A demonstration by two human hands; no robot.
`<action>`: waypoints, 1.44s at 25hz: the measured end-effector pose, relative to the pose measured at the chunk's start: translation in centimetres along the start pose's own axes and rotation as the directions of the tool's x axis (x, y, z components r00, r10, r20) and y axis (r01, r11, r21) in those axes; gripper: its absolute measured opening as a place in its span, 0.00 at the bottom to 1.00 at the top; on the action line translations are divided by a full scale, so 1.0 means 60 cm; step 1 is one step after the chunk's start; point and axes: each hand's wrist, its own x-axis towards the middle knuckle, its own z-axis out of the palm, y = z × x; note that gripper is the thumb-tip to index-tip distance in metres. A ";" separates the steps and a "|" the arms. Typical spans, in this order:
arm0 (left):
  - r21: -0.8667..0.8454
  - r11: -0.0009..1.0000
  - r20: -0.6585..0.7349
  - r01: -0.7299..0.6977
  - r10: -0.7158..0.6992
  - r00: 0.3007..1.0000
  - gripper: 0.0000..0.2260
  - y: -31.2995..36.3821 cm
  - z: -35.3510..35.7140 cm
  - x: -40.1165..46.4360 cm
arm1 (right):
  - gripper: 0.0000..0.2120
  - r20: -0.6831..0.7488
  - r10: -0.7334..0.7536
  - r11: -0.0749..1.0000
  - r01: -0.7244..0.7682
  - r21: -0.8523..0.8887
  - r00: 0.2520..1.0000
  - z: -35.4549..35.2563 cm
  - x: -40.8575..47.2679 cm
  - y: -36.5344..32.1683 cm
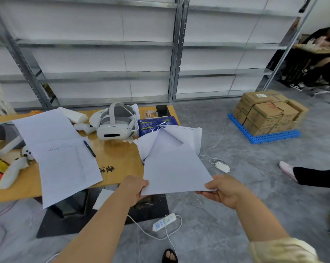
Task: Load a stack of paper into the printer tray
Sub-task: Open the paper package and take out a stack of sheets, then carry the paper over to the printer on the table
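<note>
I have the left hand (136, 188) and right hand (222, 190) each closed in a grip on a near corner of the paper stack (174, 168), held level off the worktop (118, 158) edge, apparently so the sheets stay squared for the printer tray, which I cannot pick out.

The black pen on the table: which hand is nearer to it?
Left. The left hand grips the paper stack just below-right of the black pen; the right hand holds the stack's far corner.
</note>
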 end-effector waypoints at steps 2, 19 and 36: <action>0.007 1.000 0.001 -0.022 0.022 1.000 0.06 -0.012 -0.005 -0.026 | 0.08 -0.003 -0.020 1.000 0.020 0.012 1.000 -0.001 -0.031 0.015; 0.071 0.888 -0.228 -0.454 0.457 0.859 0.11 0.010 -0.177 -0.186 | 0.15 0.180 -0.399 0.870 0.433 -0.234 0.899 0.169 -0.113 -0.034; -0.104 0.841 -0.743 -0.531 0.290 0.603 0.07 0.029 -0.466 -0.235 | 0.09 0.601 -0.408 0.662 0.676 -0.324 0.687 0.582 -0.023 -0.128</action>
